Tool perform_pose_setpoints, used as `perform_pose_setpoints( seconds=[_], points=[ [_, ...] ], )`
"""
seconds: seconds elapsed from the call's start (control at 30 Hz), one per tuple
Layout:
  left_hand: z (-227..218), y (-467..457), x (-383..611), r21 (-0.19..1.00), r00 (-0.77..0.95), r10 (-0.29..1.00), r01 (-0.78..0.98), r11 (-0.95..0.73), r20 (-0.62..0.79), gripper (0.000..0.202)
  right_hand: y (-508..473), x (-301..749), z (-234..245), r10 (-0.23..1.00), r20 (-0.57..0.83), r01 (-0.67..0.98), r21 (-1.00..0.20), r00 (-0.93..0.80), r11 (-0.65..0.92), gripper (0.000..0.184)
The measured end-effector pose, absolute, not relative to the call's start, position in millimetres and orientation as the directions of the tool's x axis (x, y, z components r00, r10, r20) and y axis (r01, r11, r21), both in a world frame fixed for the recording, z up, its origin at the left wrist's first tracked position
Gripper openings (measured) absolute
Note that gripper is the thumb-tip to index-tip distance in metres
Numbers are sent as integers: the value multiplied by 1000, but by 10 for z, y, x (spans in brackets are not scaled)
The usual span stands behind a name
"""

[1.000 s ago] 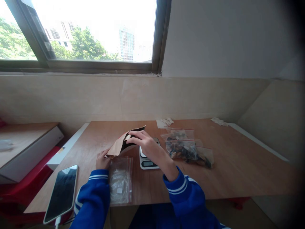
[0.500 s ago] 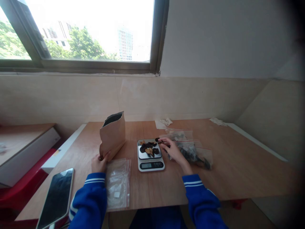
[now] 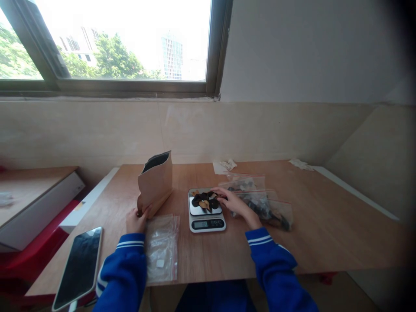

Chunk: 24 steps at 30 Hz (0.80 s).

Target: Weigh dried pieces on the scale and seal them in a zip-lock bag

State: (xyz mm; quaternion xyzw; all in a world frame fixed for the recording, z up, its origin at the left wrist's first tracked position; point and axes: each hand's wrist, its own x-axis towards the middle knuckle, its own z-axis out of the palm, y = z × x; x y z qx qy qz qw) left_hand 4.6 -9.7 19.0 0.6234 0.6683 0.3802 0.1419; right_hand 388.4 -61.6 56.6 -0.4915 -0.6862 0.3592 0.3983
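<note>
A brown kraft paper bag (image 3: 156, 184) stands upright with its mouth open, and my left hand (image 3: 137, 220) grips its lower near corner. On the steel plate of a white digital kitchen scale (image 3: 208, 225) lies a small heap of dark and tan dried slices (image 3: 204, 201). At the right side of that heap, the fingers of my right hand (image 3: 234, 203) are bent together round a dark dried slice (image 3: 222, 197), partly hidden beneath them. The numbers on the scale's display are too small to read.
Clear zip bags (image 3: 160, 249) lie flat by my left forearm. Several filled zip bags (image 3: 264, 208) with dark contents rest right of the scale. A phone (image 3: 79, 266) with a cable lies at the table's left edge. Crumpled tissue (image 3: 228, 164) sits at the back.
My right hand has moved slightly left and in over the scale, bringing the dark dried slice to the heap. My left hand stays at the paper bag.
</note>
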Motion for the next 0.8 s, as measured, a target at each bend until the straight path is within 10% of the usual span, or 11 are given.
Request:
perform_pose_setpoints(
  seconds=[0.23, 0.8],
  points=[
    [159, -85, 36, 670, -169, 936, 738, -87, 308, 45, -622, 3947, 333, 974, 217, 510, -847, 70, 152, 26],
    [134, -76, 29, 681, -177, 946, 730, -58, 270, 49, -508, 3955, 297, 968, 234, 316, -929, 93, 195, 15]
  ],
)
